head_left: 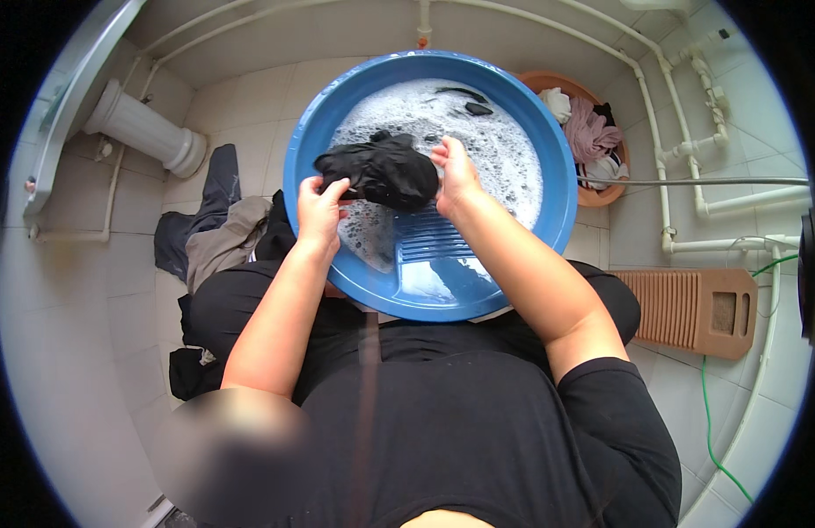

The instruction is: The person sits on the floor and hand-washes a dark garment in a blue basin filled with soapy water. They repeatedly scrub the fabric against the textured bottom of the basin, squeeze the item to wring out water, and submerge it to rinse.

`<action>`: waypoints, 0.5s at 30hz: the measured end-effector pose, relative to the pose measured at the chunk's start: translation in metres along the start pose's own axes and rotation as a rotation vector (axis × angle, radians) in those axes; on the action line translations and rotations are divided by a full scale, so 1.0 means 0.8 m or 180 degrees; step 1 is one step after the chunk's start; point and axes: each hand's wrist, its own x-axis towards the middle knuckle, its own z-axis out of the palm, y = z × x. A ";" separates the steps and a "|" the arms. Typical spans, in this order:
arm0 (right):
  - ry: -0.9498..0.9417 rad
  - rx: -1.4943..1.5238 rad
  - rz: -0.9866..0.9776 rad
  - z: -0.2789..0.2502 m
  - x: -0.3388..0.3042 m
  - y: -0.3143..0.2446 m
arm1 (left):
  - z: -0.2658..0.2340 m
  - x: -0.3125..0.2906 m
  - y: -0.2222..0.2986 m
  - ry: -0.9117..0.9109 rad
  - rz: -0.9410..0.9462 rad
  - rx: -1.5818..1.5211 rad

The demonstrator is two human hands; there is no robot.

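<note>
A wet black garment [381, 172], bunched up, is held over the soapy water [504, 163] in a large blue basin [561, 189]. My left hand [321, 211] pinches its left edge between thumb and fingers. At the garment's right edge, my right hand [457, 176] has its fingers curled against the cloth. Which kind of garment it is, I cannot tell from the bundle. Below it, a ribbed washboard slope [434, 236] is moulded into the basin's near side. Another dark piece of cloth [478, 109] shows through the foam at the far side.
An orange basin [617, 195] with white, pink and dark clothes stands behind on the right. A brown washboard [667, 308] lies at my right, near a green hose [708, 405]. Dark and grey-beige clothes [221, 238] lie on the tiles at left, below a white pedestal [148, 128]. White pipes [658, 158] line the walls.
</note>
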 end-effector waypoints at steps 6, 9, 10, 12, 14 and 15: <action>-0.0579 -0.1978 -0.2318 -0.032 0.026 0.021 | -0.010 0.002 -0.006 0.1080 0.2392 0.3310; -0.0503 -0.3371 -0.2787 -0.052 0.008 0.030 | -0.006 0.028 -0.023 -0.0180 0.2233 0.3685; -0.0470 -0.3659 -0.2847 -0.065 0.010 0.037 | 0.005 0.034 -0.029 -0.0691 0.2037 0.3899; -0.0594 -0.4149 -0.2457 -0.087 0.014 0.048 | 0.036 0.043 -0.033 -0.0908 0.1262 0.4466; -0.0576 -0.4393 -0.2883 -0.083 -0.004 0.048 | 0.049 0.056 -0.028 -0.1094 0.0737 0.4691; -0.0543 -0.4471 -0.2892 -0.076 -0.012 0.048 | 0.045 0.067 -0.031 -0.1134 0.0695 0.4746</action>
